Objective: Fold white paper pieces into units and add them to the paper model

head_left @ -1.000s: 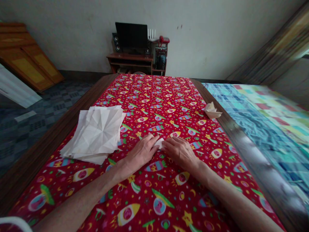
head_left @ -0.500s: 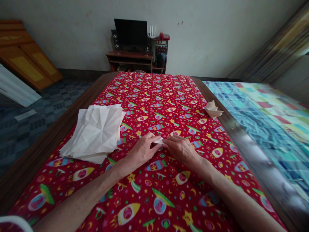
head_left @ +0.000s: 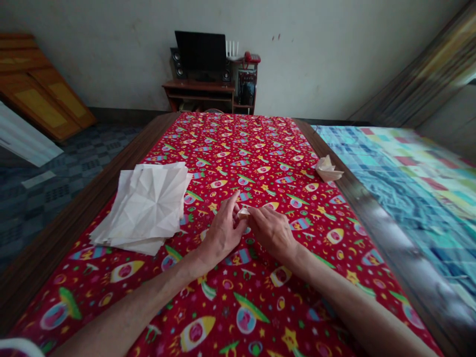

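Observation:
A small white piece of folded paper [head_left: 243, 212] is between my two hands, just over the patterned red cloth. My left hand [head_left: 223, 229] holds its left side between the thumb and curled fingers, with the index finger raised and pointing away from me. From the other side, the thumb and fingers of my right hand [head_left: 272, 230] pinch the paper's right end. Much of the paper is hidden behind the fingers. Left of my hands lies a loose stack of creased white paper sheets [head_left: 148, 206].
A pale folded-paper piece [head_left: 327, 169] sits near the table's right edge. The red cloth [head_left: 238, 163] covers the dark wooden table [head_left: 122, 158]. A bed [head_left: 401, 188] stands along the right side. Beyond the table, a desk [head_left: 199, 88] holds a monitor [head_left: 201, 53].
My left index finger has lifted off the folded paper and now points up and forward. The paper has tilted and shifted slightly left, and my right fingers have curled in more.

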`<move>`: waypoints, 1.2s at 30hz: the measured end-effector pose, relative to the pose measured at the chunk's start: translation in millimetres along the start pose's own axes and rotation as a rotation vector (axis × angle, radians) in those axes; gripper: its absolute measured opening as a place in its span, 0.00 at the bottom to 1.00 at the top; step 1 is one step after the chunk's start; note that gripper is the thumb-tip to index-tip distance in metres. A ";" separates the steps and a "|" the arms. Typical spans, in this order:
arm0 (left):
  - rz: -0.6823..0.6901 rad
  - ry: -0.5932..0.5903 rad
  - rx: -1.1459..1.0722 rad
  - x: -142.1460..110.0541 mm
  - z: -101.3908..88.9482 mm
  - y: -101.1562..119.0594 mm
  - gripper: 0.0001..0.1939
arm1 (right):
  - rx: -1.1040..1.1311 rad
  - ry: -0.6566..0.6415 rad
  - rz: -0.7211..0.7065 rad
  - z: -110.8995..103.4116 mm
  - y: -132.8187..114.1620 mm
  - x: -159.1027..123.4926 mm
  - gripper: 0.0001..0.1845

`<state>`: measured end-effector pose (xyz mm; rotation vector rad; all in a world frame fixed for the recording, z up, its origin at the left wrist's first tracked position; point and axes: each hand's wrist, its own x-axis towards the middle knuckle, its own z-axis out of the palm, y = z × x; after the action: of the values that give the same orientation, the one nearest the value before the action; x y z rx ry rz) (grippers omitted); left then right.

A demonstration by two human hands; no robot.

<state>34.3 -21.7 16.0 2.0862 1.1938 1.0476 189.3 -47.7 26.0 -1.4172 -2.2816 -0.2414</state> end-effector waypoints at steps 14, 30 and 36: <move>0.281 -0.139 0.274 -6.5 -14.4 -11.4 0.06 | -0.002 -0.046 -0.060 -2.4 10.9 -16.4 0.08; 0.197 -0.110 0.196 -17.5 -11.3 -11.5 0.04 | 0.500 -0.145 0.015 4.3 37.1 -10.9 0.08; 0.118 -0.135 0.319 -16.9 -11.0 -8.7 0.03 | 0.525 -0.184 0.113 6.3 33.1 -6.3 0.09</move>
<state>15.7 -31.7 9.6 2.4551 1.2488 0.7900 219.2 -35.3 14.8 -1.3142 -2.1675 0.5076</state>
